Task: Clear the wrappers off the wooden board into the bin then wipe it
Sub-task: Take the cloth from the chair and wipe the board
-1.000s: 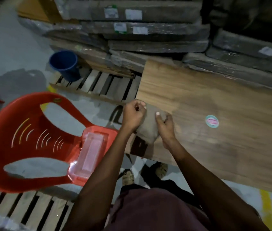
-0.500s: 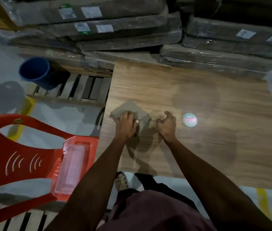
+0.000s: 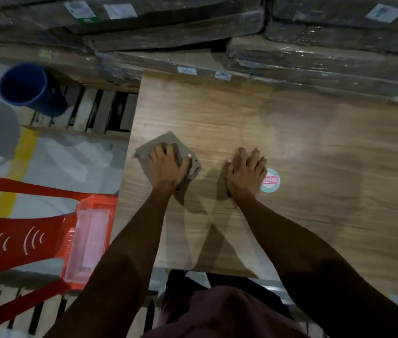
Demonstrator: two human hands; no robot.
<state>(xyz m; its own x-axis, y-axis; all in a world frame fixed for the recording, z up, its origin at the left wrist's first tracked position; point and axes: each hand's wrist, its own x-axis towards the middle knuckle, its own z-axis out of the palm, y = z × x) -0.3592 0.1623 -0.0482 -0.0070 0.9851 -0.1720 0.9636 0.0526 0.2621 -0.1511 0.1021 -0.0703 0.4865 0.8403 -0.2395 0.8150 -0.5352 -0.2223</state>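
Observation:
A large wooden board (image 3: 303,147) fills the middle and right of the view. Near its left edge lies a grey-brown cloth (image 3: 159,145), spread flat. My left hand (image 3: 167,167) presses down on top of that cloth. My right hand (image 3: 245,173) rests flat on the bare wood a little to the right, fingers together, holding nothing. A round teal and pink sticker (image 3: 270,180) sits on the board just right of that hand. A blue bin (image 3: 26,87) stands at the far left on the floor. No wrappers show on the board.
A red plastic chair (image 3: 22,237) stands at the lower left beside the board. Wrapped stacks of boards (image 3: 217,28) line the far side. A wooden pallet (image 3: 90,111) lies between the bin and the board. A yellow line (image 3: 17,164) marks the floor.
The cloth went from being held in both hands at the board's corner to lying flat on the board. My right hand let go and moved right onto the wood.

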